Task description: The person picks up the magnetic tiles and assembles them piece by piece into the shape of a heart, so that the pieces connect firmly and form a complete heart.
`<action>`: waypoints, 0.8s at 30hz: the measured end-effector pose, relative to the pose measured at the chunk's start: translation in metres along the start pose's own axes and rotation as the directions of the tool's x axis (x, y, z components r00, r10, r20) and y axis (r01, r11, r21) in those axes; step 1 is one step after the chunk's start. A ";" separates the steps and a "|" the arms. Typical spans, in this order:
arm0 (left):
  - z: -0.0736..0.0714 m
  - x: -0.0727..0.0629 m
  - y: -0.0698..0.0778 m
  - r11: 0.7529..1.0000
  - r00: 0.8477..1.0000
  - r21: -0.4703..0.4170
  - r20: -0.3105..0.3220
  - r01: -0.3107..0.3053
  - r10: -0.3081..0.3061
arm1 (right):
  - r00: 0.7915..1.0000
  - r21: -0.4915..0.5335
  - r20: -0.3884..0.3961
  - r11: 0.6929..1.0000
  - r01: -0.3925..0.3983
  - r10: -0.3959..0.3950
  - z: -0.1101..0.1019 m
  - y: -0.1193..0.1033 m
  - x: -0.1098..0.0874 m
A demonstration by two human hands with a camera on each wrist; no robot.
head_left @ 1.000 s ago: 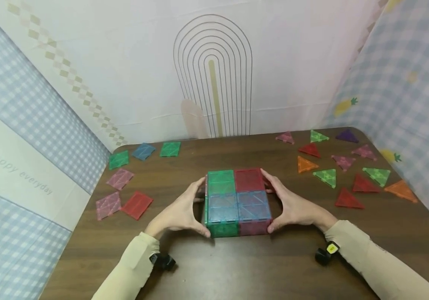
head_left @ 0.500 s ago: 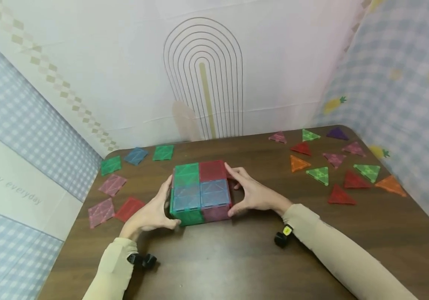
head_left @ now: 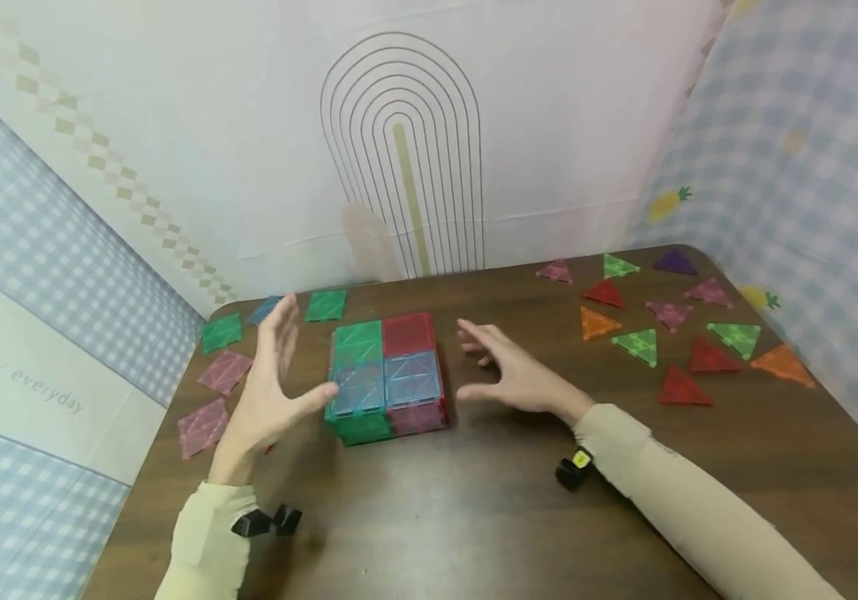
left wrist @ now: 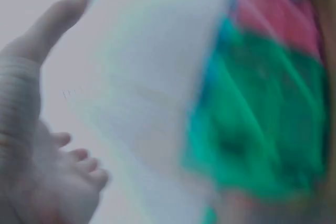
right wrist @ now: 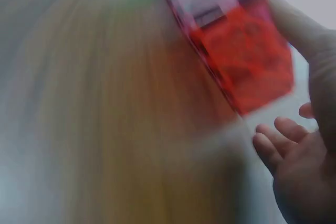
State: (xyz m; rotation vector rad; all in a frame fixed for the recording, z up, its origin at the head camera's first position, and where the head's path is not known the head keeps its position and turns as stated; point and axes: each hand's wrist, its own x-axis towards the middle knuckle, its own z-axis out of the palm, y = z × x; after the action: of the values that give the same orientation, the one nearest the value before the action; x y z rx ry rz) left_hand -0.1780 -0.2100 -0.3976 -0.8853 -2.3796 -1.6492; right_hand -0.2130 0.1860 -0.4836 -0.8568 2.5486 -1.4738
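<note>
A low box of translucent magnetic tiles [head_left: 386, 371] stands on the brown table. Its top shows a green, a red and two blue squares; green and pink tiles face the front. My left hand [head_left: 264, 400] is raised off the box's left side, thumb spread wide from the fingers. To the right of the box my right hand [head_left: 511, 367] hovers apart from it, thumb and fingers spread with nothing between them. In the left wrist view the box's green side [left wrist: 257, 114] is blurred. The right wrist view has its red side [right wrist: 247, 56] beyond the fingers.
Loose square tiles lie on the left: green [head_left: 221, 333], pink [head_left: 225, 372] and blue, partly behind my left hand. Several triangle tiles, among them orange [head_left: 598, 324], light green [head_left: 636, 347] and red [head_left: 684, 388], spread over the right. A white patterned cloth [head_left: 271, 150] hangs behind the table.
Both hands held the tile box and moved it left and slightly back. Now they have let go; the left hand has lifted away leftward, the right hand has drawn off to the right.
</note>
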 end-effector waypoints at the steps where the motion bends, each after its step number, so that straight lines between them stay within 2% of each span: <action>1: 0.007 0.006 0.012 0.997 0.996 -0.001 -0.028 -0.083 0.083 | 0.998 -0.037 -0.067 0.999 -0.012 0.009 -0.011 0.001 -0.007; 3: 0.029 0.020 0.036 0.971 0.969 0.002 -0.056 -0.240 0.240 | 0.974 -0.139 -0.226 0.988 -0.065 0.032 -0.034 0.007 -0.021; 5: 0.058 0.031 0.055 0.941 0.940 -0.007 -0.035 -0.339 0.339 | 0.930 -0.223 -0.363 0.963 -0.154 0.065 -0.060 0.016 -0.036; 6: 0.074 0.035 0.062 0.931 0.931 -0.010 -0.012 -0.364 0.364 | 0.907 -0.254 -0.412 0.944 -0.209 0.090 -0.072 0.020 -0.044; 8: 0.107 0.039 0.071 0.930 0.928 -0.017 0.055 -0.368 0.368 | 0.872 -0.287 -0.462 0.904 -0.316 0.159 -0.094 0.029 -0.057; 10: 0.142 0.039 0.070 0.942 0.931 -0.024 0.141 -0.336 0.336 | 0.856 -0.298 -0.459 0.866 -0.402 0.239 -0.108 0.038 -0.066; 13: 0.188 0.037 0.055 0.971 0.938 0.017 0.261 -0.239 0.227 | 0.842 -0.318 -0.420 0.814 -0.486 0.339 -0.115 0.049 -0.071; 16: 0.223 0.039 0.033 0.987 0.944 0.078 0.310 -0.143 0.112 | 0.841 -0.346 -0.402 0.791 -0.505 0.362 -0.116 0.054 -0.069; 20: 0.248 0.045 0.011 0.991 0.960 0.129 0.280 -0.034 -0.003 | 0.855 -0.356 -0.398 0.803 -0.478 0.332 -0.119 0.054 -0.066; 24: 0.254 0.049 -0.004 0.992 0.968 0.117 0.237 0.050 -0.077 | 0.863 -0.350 -0.398 0.818 -0.457 0.312 -0.120 0.051 -0.064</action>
State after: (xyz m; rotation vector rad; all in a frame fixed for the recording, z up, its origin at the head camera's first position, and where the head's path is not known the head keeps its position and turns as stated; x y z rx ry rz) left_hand -0.1620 0.0339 -0.4829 -1.0537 -2.6556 -1.4894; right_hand -0.2210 0.3303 -0.4744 -0.0720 3.1129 -0.9986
